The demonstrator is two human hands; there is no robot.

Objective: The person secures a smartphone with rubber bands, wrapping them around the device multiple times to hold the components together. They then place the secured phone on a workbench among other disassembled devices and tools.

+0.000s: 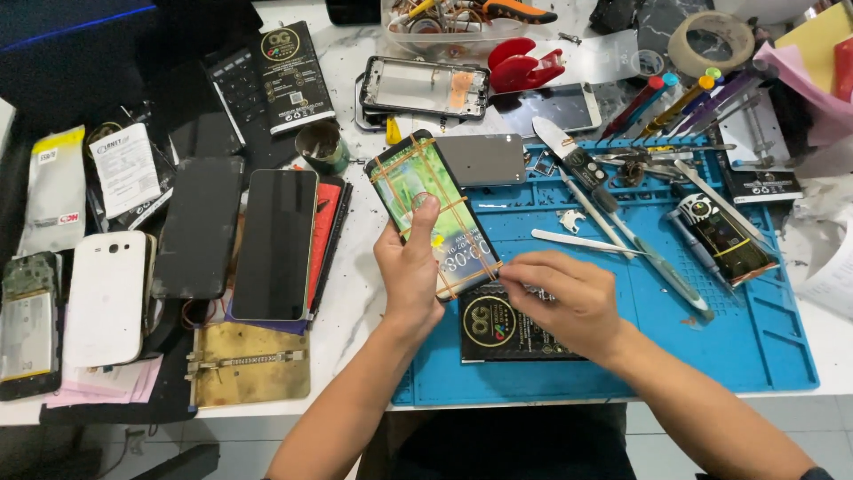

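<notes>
Lit smartphone [433,213], strapped with rubber bands, held tilted above blue mat.

On the blue silicone work mat [755,347], a black flat printed packet [498,333] lies at its left end, beneath a rubber-banded lit smartphone [433,213]. Metal tweezers [582,241] lie on the mat right of the phone; a row of dark-screened phones [271,244] lies left of the mat.

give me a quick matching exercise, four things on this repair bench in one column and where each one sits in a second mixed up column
Things:
1. lit smartphone wrapped in rubber bands
2. white phone back cover
3. roll of clear tape
4. black flat packet with a round gold emblem

Places:
A. far right corner of the table
B. on the blue silicone mat, under the right hand
C. held in the left hand, thumb on the screen
D. left side, beside the dark phones

Pairs: 1-C, 2-D, 3-A, 4-B
</notes>
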